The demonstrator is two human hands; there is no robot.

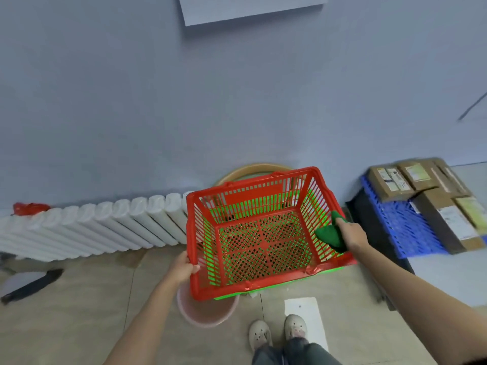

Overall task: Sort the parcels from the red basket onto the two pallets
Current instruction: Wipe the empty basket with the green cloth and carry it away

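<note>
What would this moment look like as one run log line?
red basket: empty, held up | left hand: grips left rim | right hand: holds green cloth at right rim | parcels: on blue pallet

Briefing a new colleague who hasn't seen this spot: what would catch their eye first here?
The empty red basket at centre, the left hand gripping its left rim, the right hand holding a green cloth at its right wall. At right, brown parcels lie on a blue pallet.

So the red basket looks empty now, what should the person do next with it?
Probably set the red basket down. No parcels show inside it, boxes already sit on the blue pallet, and both hands are tied up: the left hand grips its rim, the right hand holds a green cloth.
</note>
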